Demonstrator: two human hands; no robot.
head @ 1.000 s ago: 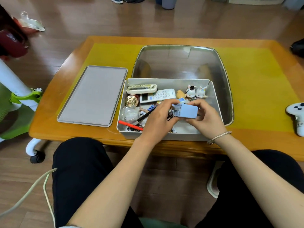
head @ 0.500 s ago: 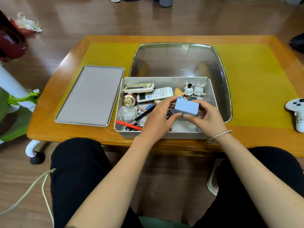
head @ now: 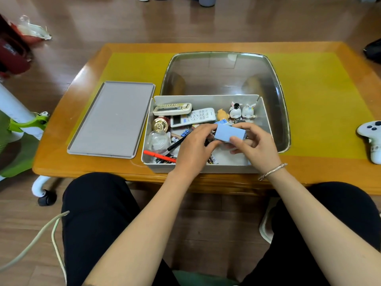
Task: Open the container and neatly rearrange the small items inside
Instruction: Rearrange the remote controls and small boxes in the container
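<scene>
A grey open box (head: pixel 206 168) sits at the near edge of the wooden bench (head: pixel 321 174), and its flat grey lid (head: pixel 111 118) lies on the bench just to the left of it. Both hands are raised over the middle of the box and share one small light-blue box (head: pixel 229 134): the left hand (head: pixel 194 147) pinches its left end between thumb and curled fingers, and the right hand (head: pixel 254 144) grips its right end and front face, with the thumb laid across the front. The right wrist wears a thin silver bracelet (head: pixel 272 171). Along the far wall of the box lie a cream remote control (head: pixel 172 109) and, in front of it and slightly to the right, a white remote control (head: pixel 192 117). To the right of these, at the far side, stand a small orange figure (head: pixel 223 114) and two white rabbit figures (head: pixel 242 112) side by side. On the left side of the box are a gold-topped jar (head: pixel 160 124) and, nearer, a clear round dome (head: pixel 157 140). A black pen (head: pixel 177 143) slants out from under the left hand, and a red pen (head: pixel 159 156) lies near the front wall. Other small items under the hands are too hidden to tell. Behind the box, touching its far wall, rests a large shiny metal tray (head: pixel 274 83). A white game controller (head: pixel 371 139) lies well apart at the right edge of the bench.
</scene>
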